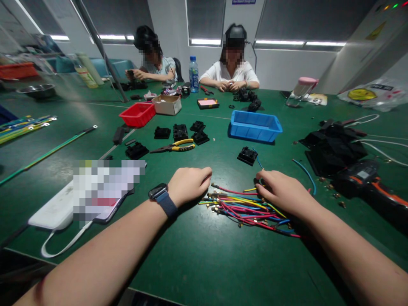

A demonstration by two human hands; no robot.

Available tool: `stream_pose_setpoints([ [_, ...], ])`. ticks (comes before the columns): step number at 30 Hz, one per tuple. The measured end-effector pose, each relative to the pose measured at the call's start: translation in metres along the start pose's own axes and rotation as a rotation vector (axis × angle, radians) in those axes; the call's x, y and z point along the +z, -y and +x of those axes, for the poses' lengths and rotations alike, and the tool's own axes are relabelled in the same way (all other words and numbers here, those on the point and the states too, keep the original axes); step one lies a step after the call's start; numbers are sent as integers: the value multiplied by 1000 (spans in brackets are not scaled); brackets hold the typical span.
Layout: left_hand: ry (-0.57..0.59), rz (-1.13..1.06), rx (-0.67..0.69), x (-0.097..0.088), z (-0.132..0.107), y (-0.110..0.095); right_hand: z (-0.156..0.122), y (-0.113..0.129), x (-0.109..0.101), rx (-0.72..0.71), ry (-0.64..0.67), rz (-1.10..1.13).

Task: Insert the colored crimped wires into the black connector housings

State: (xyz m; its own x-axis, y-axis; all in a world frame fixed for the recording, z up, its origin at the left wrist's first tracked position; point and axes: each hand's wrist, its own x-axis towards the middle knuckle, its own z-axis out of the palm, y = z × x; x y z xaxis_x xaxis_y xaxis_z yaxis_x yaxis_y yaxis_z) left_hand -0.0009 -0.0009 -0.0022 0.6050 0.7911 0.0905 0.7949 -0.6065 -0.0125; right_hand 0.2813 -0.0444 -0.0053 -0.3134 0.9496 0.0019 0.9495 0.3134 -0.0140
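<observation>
Right of the frame's centre, crisscrossed wires [244,208] could snag if one were tugged; left hand [188,183] curled beside them, right hand [284,192] bent over them, whether either grasps anything I cannot tell

The place looked like a workshop for electrical parts. A broad green surface [197,272] bore colored wires [244,208] with metal ends, yellow-handled pliers [179,147], black plastic parts [180,132], a red bin [142,120] and a blue bin [251,133], with a black-and-orange handheld tool [379,185] at right. Along the far edge sat one person [167,68] and another person [248,73], hands raised over small items.
</observation>
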Motion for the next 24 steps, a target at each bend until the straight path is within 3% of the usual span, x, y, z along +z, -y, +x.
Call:
stream_pose_setpoints([
  [24,44,-8,-27,-4,1,-3,0,1,-1,-10,-16,-4],
])
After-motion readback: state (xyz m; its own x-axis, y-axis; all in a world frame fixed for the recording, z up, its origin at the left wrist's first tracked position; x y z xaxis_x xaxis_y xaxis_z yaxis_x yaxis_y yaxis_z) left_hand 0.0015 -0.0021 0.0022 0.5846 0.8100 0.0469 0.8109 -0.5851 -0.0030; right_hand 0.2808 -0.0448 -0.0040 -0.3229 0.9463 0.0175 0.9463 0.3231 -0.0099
